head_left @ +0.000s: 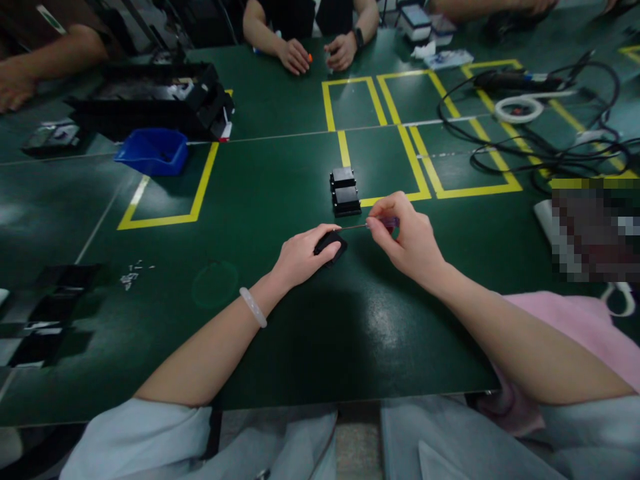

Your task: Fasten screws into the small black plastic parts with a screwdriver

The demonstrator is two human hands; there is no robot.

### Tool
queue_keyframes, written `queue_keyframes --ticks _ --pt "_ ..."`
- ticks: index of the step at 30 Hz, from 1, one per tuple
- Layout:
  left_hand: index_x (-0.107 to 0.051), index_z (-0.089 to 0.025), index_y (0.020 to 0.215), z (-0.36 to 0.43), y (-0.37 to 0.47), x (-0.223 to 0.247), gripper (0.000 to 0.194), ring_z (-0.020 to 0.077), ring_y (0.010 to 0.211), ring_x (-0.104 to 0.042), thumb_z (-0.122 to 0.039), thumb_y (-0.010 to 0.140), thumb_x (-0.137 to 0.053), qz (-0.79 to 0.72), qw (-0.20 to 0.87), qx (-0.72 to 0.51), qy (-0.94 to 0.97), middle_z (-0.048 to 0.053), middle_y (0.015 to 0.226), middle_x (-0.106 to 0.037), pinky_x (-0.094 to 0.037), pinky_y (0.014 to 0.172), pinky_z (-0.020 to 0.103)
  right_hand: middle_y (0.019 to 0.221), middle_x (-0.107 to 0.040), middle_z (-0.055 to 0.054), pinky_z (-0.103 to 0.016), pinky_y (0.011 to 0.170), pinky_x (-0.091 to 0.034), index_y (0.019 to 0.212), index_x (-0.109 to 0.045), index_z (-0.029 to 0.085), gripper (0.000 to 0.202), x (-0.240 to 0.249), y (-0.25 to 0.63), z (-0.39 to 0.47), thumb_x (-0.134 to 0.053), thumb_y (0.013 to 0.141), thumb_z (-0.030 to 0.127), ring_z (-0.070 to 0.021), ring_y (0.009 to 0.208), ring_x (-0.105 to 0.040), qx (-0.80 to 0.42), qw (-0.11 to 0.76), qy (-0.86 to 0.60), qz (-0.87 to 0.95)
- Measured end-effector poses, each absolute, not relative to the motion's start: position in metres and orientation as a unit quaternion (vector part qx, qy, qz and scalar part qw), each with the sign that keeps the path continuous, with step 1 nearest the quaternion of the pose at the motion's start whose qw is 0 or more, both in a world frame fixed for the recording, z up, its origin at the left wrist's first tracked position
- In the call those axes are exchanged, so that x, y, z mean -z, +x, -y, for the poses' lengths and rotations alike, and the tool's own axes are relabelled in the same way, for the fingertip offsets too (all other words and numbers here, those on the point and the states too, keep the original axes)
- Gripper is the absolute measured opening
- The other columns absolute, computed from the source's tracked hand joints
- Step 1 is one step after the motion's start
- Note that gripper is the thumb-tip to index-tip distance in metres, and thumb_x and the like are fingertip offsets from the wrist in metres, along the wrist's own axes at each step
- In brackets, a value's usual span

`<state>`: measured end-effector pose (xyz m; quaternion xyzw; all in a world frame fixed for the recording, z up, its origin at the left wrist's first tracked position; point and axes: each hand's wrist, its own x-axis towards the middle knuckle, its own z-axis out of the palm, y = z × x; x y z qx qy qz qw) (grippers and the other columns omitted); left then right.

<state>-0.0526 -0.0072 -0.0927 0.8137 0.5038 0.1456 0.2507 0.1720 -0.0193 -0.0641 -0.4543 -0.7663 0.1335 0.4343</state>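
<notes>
My left hand (306, 253) grips a small black plastic part (336, 248) against the green table, its fingers wrapped over the top. In my right hand (407, 233) is a screwdriver (387, 222) with a purplish clear handle, pinched between thumb and fingers. Its thin metal shaft points left, and the tip meets the far edge of the black part by my left fingertips; the exact contact point is too small to tell. Just beyond the hands two black box-like parts (345, 192) sit one behind the other.
Loose screws (131, 275) lie left, near several dark flat parts (50, 310). Behind them stand a blue bin (153, 152) and a black tray (145, 93). Coiled black cable (540, 150) and a tape roll (519, 109) occupy the right. A co-worker's hands (295, 57) rest opposite.
</notes>
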Motion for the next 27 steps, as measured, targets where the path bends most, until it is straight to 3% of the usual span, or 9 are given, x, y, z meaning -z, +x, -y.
queue_keyframes --ticks 4,10,14,22,27 --pt "-0.058 -0.03 0.133 0.0066 -0.0536 0.0935 0.043 0.0251 0.105 -0.066 -0.051 0.098 -0.042 -0.503 0.251 -0.146 0.814 0.0 0.123 -0.069 -0.047 0.085 0.035 0.082 -0.061 0.0 -0.027 0.064 -0.046 0.097 -0.052 0.023 0.008 0.0651 0.172 0.0196 -0.056 0.09 0.024 -0.0143 0.069 -0.061 -0.131 0.43 -0.461 0.765" --pt "-0.058 -0.029 0.133 0.0064 -0.053 0.0932 0.044 0.0246 0.107 -0.066 -0.05 0.098 -0.041 -0.496 0.255 -0.15 0.816 0.0 0.125 -0.069 -0.047 0.087 0.035 0.074 -0.06 0.002 -0.027 0.061 -0.043 0.087 -0.052 0.023 0.013 0.0631 0.1719 0.0194 -0.055 0.095 0.033 -0.013 0.064 -0.058 -0.119 0.425 -0.448 0.777" --pt "-0.058 -0.03 0.133 0.0065 -0.052 0.0929 0.044 0.0247 0.105 -0.067 -0.05 0.098 -0.042 -0.504 0.249 -0.146 0.814 0.0 0.125 -0.069 -0.047 0.087 0.035 0.08 -0.061 0.001 -0.027 0.064 -0.046 0.095 -0.052 0.023 0.004 0.0636 0.1715 0.0197 -0.055 0.092 0.025 -0.0137 0.068 -0.061 -0.135 0.432 -0.451 0.769" --pt "-0.058 -0.03 0.133 0.0065 -0.0527 0.0918 0.045 0.0249 0.106 -0.066 -0.052 0.098 -0.041 -0.504 0.251 -0.145 0.813 0.001 0.126 -0.069 -0.048 0.087 0.035 0.079 -0.061 0.001 -0.027 0.066 -0.046 0.091 -0.052 0.023 0.008 0.0639 0.1718 0.0198 -0.055 0.094 0.03 -0.0144 0.07 -0.062 -0.149 0.429 -0.442 0.773" --pt "-0.058 -0.029 0.133 0.007 -0.0521 0.0907 0.044 0.0252 0.107 -0.066 -0.05 0.098 -0.042 -0.505 0.252 -0.144 0.813 0.001 0.126 -0.069 -0.048 0.087 0.035 0.082 -0.061 0.001 -0.028 0.066 -0.047 0.1 -0.052 0.023 0.012 0.064 0.172 0.0206 -0.056 0.089 0.022 -0.0153 0.071 -0.064 -0.155 0.428 -0.456 0.765"
